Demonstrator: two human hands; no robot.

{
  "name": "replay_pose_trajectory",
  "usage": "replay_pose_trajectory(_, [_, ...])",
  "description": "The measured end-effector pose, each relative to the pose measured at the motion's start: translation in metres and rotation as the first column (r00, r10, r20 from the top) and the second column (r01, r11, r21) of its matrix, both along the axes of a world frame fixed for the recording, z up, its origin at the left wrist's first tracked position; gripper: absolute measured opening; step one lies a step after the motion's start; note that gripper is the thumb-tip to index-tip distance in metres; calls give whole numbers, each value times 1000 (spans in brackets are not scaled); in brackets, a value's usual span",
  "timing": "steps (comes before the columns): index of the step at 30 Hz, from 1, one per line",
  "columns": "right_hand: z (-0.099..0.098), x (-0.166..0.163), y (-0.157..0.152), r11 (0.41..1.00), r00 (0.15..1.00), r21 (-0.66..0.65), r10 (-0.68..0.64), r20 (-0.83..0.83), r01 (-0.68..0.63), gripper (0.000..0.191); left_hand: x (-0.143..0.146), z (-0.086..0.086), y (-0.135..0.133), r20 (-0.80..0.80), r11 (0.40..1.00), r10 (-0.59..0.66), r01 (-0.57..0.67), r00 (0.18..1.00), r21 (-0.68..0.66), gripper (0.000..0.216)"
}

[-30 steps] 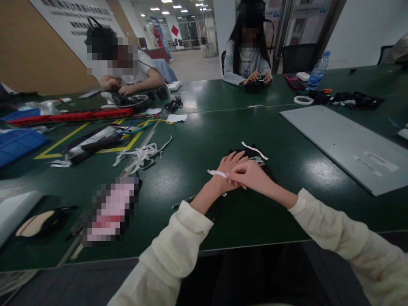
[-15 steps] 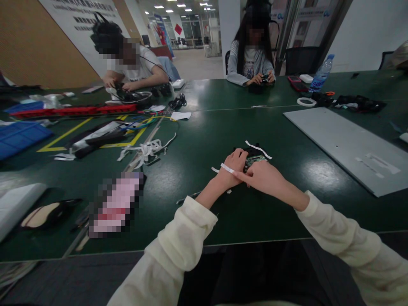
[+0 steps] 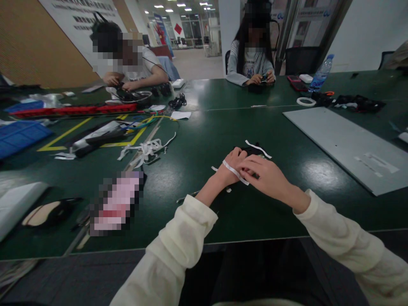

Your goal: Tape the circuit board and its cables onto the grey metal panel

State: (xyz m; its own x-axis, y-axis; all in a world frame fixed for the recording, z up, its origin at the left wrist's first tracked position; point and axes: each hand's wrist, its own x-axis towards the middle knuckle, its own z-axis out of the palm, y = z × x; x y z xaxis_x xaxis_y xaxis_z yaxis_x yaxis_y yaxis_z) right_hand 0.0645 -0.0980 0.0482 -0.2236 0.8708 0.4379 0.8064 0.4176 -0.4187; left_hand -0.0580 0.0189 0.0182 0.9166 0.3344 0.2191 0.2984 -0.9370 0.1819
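Note:
My left hand point(image 3: 234, 163) lies with curled fingers against a black device point(image 3: 253, 148), steadying it on the table. A green circuit board on that device is mostly covered by my hands. Across the back of my left hand runs a white tape strip point(image 3: 232, 170), its lower end hanging loose. My right hand point(image 3: 267, 176) is over that strip with bent fingers drawn together at it; the fingertips are partly hidden. Another thin white strip point(image 3: 259, 149) curves over the far side of the device.
A heap of white strips point(image 3: 146, 152) and a phone point(image 3: 117, 202) lie left. A grey panel point(image 3: 344, 144) is on the right, with a tape roll point(image 3: 306, 102) and water bottle point(image 3: 322, 73) beyond. Two people sit across the table point(image 3: 216, 123), handling small items.
My right hand has shifted up over my left hand, covering the circuit board. More of the tape strip now shows across the back of my left hand, which stays in place.

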Motion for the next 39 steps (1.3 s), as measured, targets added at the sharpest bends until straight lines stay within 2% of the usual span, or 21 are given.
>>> replay_pose_trajectory(2, [-3, 0, -3, 993, 992, 50, 104, 74, -108, 34, 0, 2, 0, -15, 1000, 11, -11, 1000, -9, 14])
replay_pose_trajectory(4, [-7, 1, -5, 984, 973, 58, 156, 167, -168, 42, 0, 1, 0, -12, 998, 51, -52, 999, -34, 14])
replay_pose_trajectory(8, [-15, 3, -6, 985, 946, 16, 159, 284, -170, 52, 0, -5, 4, 1, 995, 88, -88, 996, -42, 16])
replay_pose_trajectory(12, [-17, 4, -4, 984, 945, -32, 176, 274, -174, 57, -1, -10, 9, -7, 997, 71, -71, 997, -19, 18])
replay_pose_trajectory(17, [-10, 2, -5, 977, 962, -51, 215, 168, -209, 55, 0, -13, 12, -16, 1000, 23, -22, 1000, 5, 20])
replay_pose_trajectory(20, [-7, 19, -2, 992, 986, -48, 124, 107, -120, 54, 1, -12, 11, 55, 998, 36, -32, 998, -60, 30])
replay_pose_trajectory(23, [-14, 70, 8, 992, 986, 0, -124, 110, 124, 56, 1, -10, 9, 105, 989, 106, -94, 989, -117, 47])
replay_pose_trajectory(25, [-26, 120, 15, 939, 928, 44, -345, 142, 342, 57, 0, -8, 8, 94, 984, 130, -117, 987, -134, 50])
replay_pose_trajectory(27, [-42, 173, 17, 827, 809, 57, -559, 184, 559, 57, -1, -6, 8, 74, 981, 139, -127, 987, -146, 49])
replay_pose_trajectory(30, [-66, 233, 9, 601, 580, 7, -774, 255, 799, 53, -2, -1, 9, 67, 979, 146, -134, 987, -155, 49])
replay_pose_trajectory(32, [-80, 255, 1, 435, 432, -56, -858, 279, 899, 51, -4, 2, 10, 69, 978, 145, -132, 987, -164, 49])
replay_pose_trajectory(33, [-85, 261, -3, 397, 404, -86, -864, 300, 914, 50, -4, 3, 10, 74, 976, 148, -134, 986, -172, 49])
replay_pose_trajectory(35, [-93, 267, -6, 388, 404, -118, -849, 341, 914, 49, -6, 6, 10, 89, 973, 157, -139, 984, -182, 49])
replay_pose_trajectory(39, [-97, 272, -6, 452, 452, -101, -798, 399, 886, 48, -9, 12, 12, 134, 969, 183, -156, 974, -190, 50])
